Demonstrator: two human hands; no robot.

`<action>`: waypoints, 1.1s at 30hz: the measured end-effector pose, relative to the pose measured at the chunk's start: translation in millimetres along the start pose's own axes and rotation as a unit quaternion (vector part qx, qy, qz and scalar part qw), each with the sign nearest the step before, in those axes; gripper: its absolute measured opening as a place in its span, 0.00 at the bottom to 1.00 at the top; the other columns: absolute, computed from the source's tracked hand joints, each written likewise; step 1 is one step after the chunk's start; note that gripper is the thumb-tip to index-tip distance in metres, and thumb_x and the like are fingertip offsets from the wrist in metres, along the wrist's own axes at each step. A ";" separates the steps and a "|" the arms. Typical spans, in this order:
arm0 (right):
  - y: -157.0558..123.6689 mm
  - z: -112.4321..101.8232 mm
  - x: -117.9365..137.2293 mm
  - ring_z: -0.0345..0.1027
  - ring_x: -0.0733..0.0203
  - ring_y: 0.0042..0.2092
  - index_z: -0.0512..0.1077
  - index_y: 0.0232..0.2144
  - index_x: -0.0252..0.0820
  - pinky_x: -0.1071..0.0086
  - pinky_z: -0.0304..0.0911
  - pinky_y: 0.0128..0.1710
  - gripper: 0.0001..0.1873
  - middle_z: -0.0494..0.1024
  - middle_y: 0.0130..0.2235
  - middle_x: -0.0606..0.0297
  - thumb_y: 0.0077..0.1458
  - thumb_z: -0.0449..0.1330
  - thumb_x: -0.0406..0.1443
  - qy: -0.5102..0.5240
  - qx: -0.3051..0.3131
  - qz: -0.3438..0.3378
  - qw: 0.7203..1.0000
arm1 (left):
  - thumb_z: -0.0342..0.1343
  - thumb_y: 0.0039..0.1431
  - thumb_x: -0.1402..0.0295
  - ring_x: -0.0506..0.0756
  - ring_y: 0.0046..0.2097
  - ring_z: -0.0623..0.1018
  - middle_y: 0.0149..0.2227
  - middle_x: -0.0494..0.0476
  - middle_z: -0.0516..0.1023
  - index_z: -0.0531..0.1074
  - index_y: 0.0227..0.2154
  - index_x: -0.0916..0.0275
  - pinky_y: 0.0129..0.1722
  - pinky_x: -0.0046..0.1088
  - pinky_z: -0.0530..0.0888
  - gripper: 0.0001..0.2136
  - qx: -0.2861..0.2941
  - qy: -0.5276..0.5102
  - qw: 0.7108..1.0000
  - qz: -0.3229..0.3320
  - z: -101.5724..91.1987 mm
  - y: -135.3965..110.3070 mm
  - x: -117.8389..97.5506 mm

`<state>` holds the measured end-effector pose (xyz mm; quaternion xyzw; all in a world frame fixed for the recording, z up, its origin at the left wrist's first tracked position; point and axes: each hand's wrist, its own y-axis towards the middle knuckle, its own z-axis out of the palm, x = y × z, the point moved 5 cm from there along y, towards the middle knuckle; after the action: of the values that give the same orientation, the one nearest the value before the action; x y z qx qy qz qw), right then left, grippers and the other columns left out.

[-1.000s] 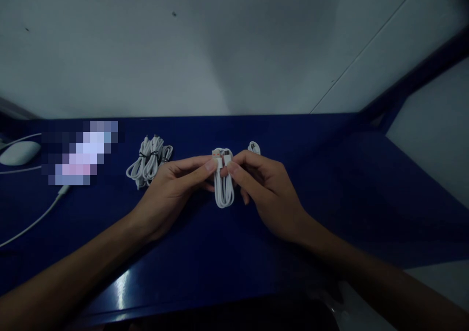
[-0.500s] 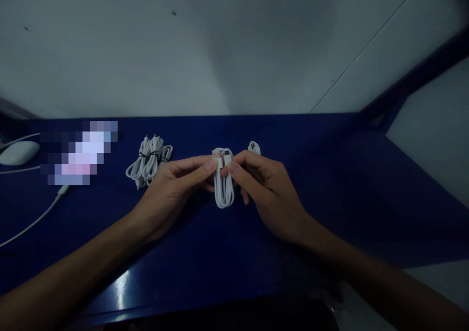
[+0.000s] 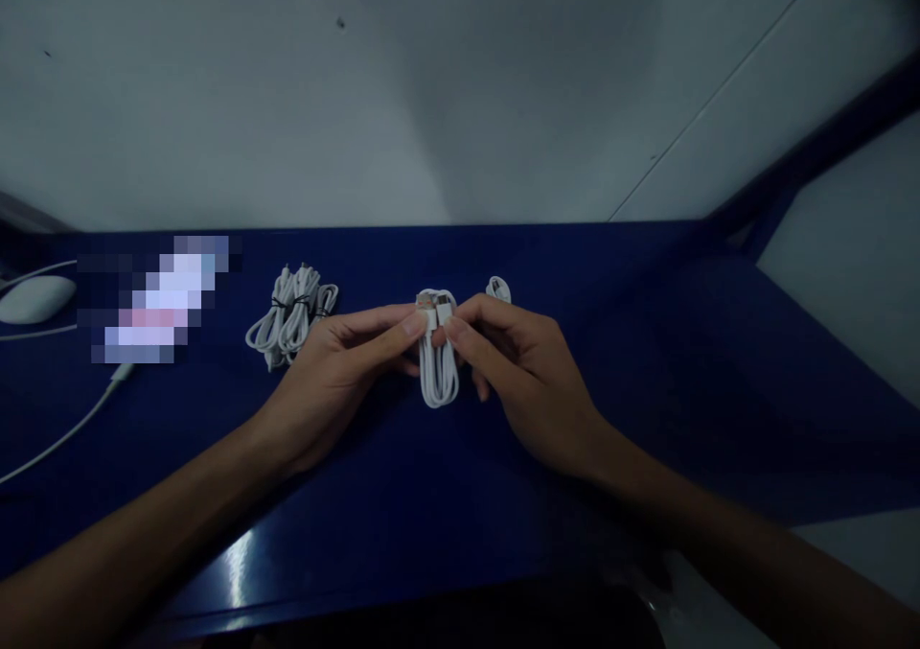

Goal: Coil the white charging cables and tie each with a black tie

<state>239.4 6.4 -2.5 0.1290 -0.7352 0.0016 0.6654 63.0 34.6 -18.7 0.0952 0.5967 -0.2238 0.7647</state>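
A white USB cable (image 3: 439,376), coiled into a long narrow bundle, is held up between my two hands over the blue table (image 3: 431,524). My left hand (image 3: 341,366) pinches its left side, thumb on the larger USB plug. Thumb and fingers of my right hand (image 3: 536,371) grip the right side beside the smaller plug. Both plugs point away from me, side by side at the top of the coil. Behind my left hand lie several tied white cables (image 3: 291,313), partly covered by it. Another coiled white cable (image 3: 498,289) shows just past my right fingers.
At the left lies a phone-like device with a blurred bright screen (image 3: 162,294), a white cord (image 3: 79,443) plugged into its near end. A white computer mouse (image 3: 37,299) rests at the far left. A pale wall (image 3: 460,93) rises behind the table.
Almost nothing differs. My hands keep the same grip on the coiled cable, and the whole view has shifted very slightly.
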 end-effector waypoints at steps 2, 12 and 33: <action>0.0 0.5 1.0 0.65 0.67 0.28 0.82 0.39 0.45 0.71 0.65 0.30 0.13 0.77 0.31 0.70 0.78 0.63 0.42 0.005 0.003 -0.006 1.000 | 0.67 0.73 0.62 0.56 0.49 0.85 0.58 0.62 0.87 0.90 0.49 0.56 0.48 0.30 0.78 0.09 -0.001 0.000 1.000 0.002 0.0 0.2 0.2; 0.6 0.1 0.4 0.64 0.68 0.28 0.81 0.38 0.44 0.72 0.65 0.30 0.14 0.76 0.30 0.71 0.77 0.63 0.42 0.007 -0.001 -0.007 1.000 | 0.67 0.74 0.62 0.56 0.48 0.84 0.58 0.61 0.87 0.90 0.50 0.55 0.48 0.29 0.78 0.10 0.002 0.000 1.000 0.002 -0.6 0.6 0.7; -0.4 -0.4 -0.2 0.63 0.67 0.27 0.81 0.37 0.44 0.71 0.63 0.29 0.15 0.73 0.27 0.72 0.76 0.64 0.45 0.001 -0.007 -0.002 1.000 | 0.68 0.73 0.61 0.55 0.48 0.83 0.55 0.60 0.88 0.91 0.49 0.54 0.47 0.29 0.78 0.09 0.003 0.003 1.000 0.002 1.1 1.5 1.3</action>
<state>239.9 6.2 -2.6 0.1263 -0.7341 -0.0046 0.6672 64.9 35.1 -19.8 0.0993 0.5977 -0.2243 0.7633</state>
